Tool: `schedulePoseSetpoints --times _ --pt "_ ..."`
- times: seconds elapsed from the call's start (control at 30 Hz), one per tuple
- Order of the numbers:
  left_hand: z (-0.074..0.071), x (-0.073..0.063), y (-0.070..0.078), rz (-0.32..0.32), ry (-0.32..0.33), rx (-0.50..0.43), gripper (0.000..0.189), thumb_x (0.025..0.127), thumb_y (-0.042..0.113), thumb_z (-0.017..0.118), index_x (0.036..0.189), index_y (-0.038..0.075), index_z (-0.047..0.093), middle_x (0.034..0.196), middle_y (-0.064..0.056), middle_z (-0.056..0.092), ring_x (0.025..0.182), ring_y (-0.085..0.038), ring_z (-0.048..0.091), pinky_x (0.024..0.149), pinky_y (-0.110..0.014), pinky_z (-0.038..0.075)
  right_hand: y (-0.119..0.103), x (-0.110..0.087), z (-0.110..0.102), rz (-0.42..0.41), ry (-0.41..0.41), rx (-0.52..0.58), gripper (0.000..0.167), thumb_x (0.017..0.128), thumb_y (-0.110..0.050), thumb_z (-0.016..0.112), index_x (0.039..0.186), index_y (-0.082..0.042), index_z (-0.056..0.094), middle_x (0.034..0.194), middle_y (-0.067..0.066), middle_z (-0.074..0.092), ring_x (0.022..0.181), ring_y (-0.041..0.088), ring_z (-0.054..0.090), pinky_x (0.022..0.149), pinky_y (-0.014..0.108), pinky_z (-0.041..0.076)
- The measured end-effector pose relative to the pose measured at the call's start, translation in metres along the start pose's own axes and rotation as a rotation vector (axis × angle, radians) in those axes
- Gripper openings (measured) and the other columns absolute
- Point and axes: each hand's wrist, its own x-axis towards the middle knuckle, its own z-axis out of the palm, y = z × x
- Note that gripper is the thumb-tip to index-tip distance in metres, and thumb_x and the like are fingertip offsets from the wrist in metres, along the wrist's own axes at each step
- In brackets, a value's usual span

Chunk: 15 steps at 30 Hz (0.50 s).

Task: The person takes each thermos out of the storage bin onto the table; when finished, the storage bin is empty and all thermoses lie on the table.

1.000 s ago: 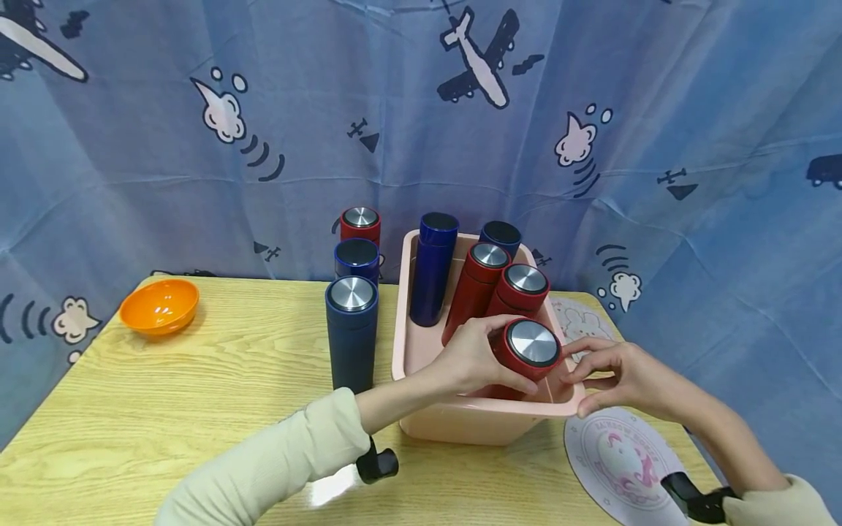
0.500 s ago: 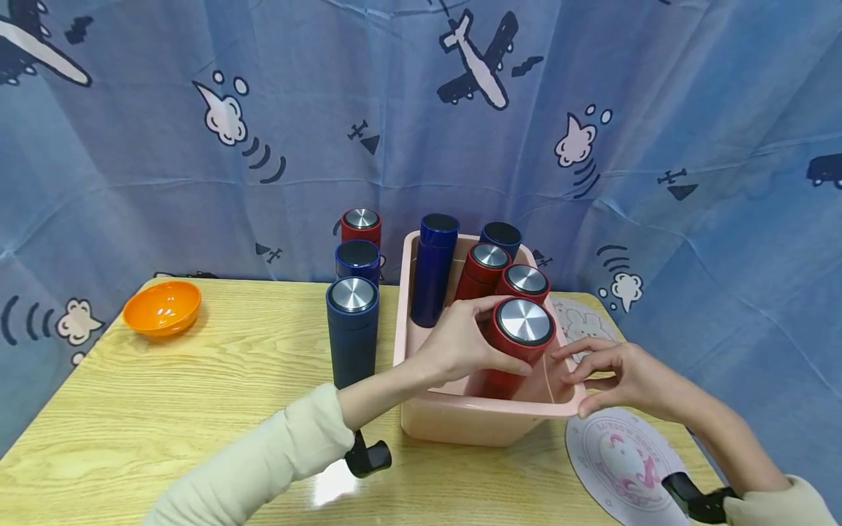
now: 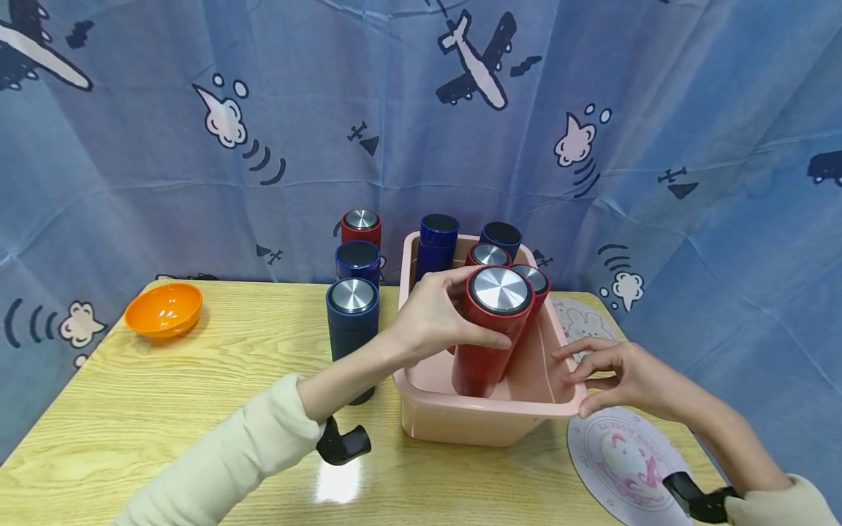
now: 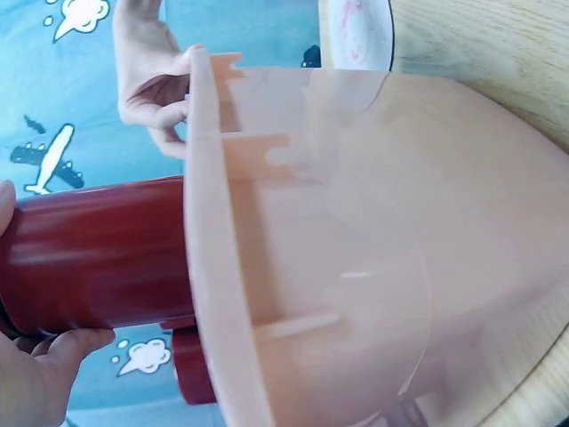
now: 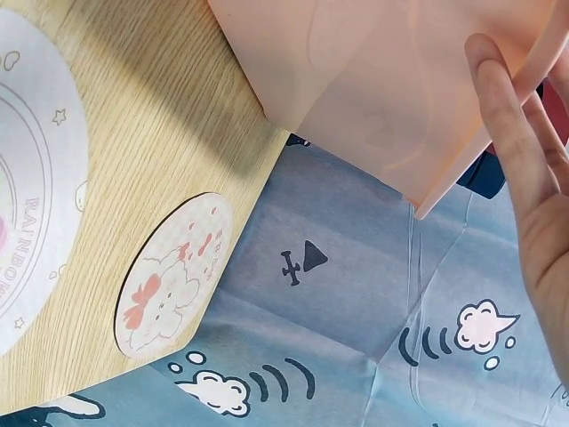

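If followed from the left, first an orange bowl on the table, then in a standing row: red back flask, blue middle flask, dark blue front flask. Next, gripping a tall red flask nearly upright with the left hand, thumb and fingers clamped round its upper part; lower end inside the pink bin, cannot tell whether touching its floor. Behind, two blue flasks and two further red flasks. Rightmost, pinching the bin's front corner rim with the right hand, near two round mats.
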Motion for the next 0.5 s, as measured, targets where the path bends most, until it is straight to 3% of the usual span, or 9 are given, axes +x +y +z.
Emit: schedulePoseSetpoints --times 0.3,0.5 --pt "-0.012 -0.003 0.014 0.015 -0.026 -0.052 0.073 0.065 -0.004 0.085 0.131 0.007 0.056 0.114 -0.007 0.067 0.104 -0.015 0.064 0.089 -0.027 0.052 0.001 -0.001 0.0 -0.01 0.002 -0.003 0.025 0.073 -0.004 0.08 0.097 -0.008 0.074 0.119 0.007 0.059 0.108 -0.005 0.051 0.079 0.021 0.054" --pt "-0.023 -0.005 0.026 -0.017 0.016 -0.062 0.074 0.066 -0.004 0.085 0.132 0.009 0.055 0.114 -0.006 0.068 0.104 -0.014 0.064 0.091 -0.028 0.051 0.001 0.0 -0.001 -0.004 0.003 -0.008 0.025 0.072 -0.005 0.08 0.096 -0.009 0.074 0.119 0.009 0.059 0.109 -0.005 0.05 0.079 0.021 0.054"
